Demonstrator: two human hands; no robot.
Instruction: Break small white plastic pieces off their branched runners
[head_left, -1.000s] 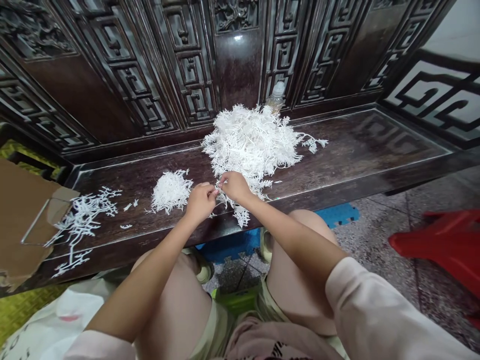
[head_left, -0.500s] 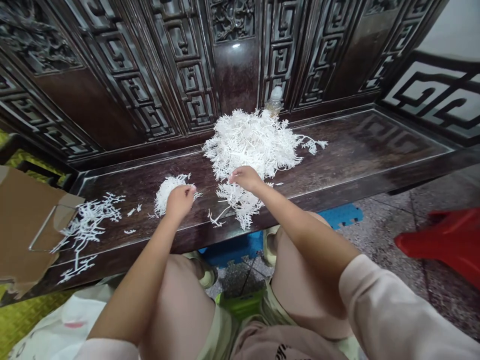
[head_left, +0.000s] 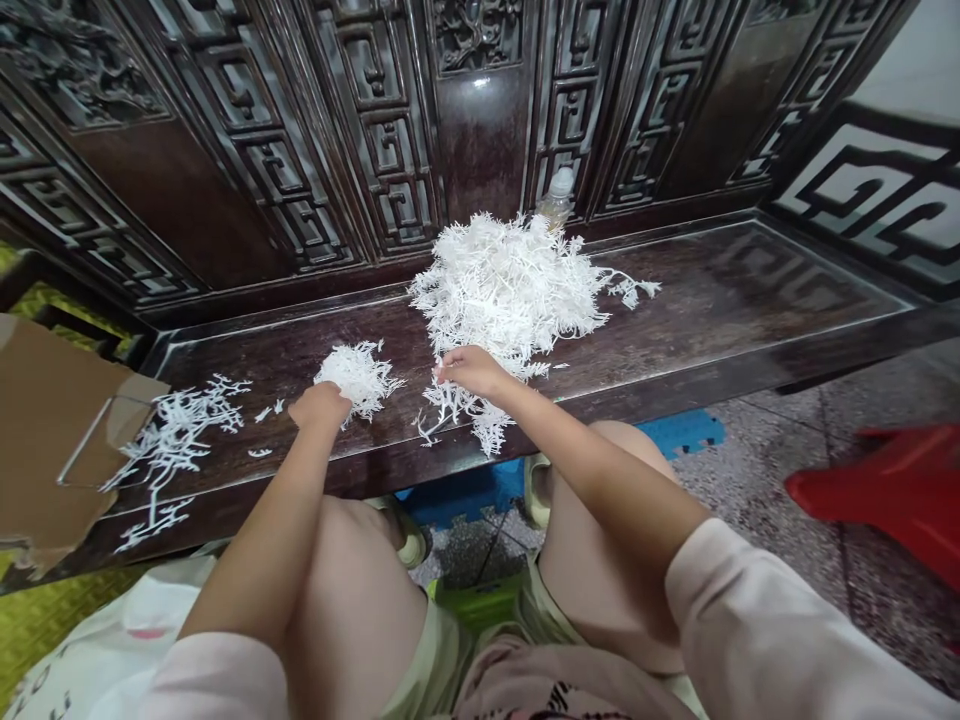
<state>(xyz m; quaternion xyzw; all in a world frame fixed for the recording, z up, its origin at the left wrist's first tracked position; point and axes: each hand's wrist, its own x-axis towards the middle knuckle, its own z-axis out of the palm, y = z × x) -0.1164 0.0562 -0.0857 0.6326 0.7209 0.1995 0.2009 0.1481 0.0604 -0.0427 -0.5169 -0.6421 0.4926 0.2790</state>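
My right hand [head_left: 471, 370] is closed in a pinch at the front of a big heap of white plastic branches [head_left: 510, 285], with a white branch piece at its fingertips. Below it, loose white sprigs [head_left: 491, 425] hang over the bench's front edge. My left hand [head_left: 321, 405] sits at the left side of a smaller heap of white bits [head_left: 364, 378]. Its fingers are curled, and what they hold, if anything, is hidden. Farther left lies a tangle of barer white stems [head_left: 176, 430].
The dark wooden bench [head_left: 720, 300] has a carved lattice back [head_left: 480, 140]. Behind the big heap stands a clear bottle [head_left: 556, 200]. A cardboard piece [head_left: 60, 430] is at the left, a red plastic stool [head_left: 885, 500] at the right, and a blue mat [head_left: 465, 495] below.
My left hand has moved left, from the right side of the small heap to its left side. My right hand has shifted slightly left and down.
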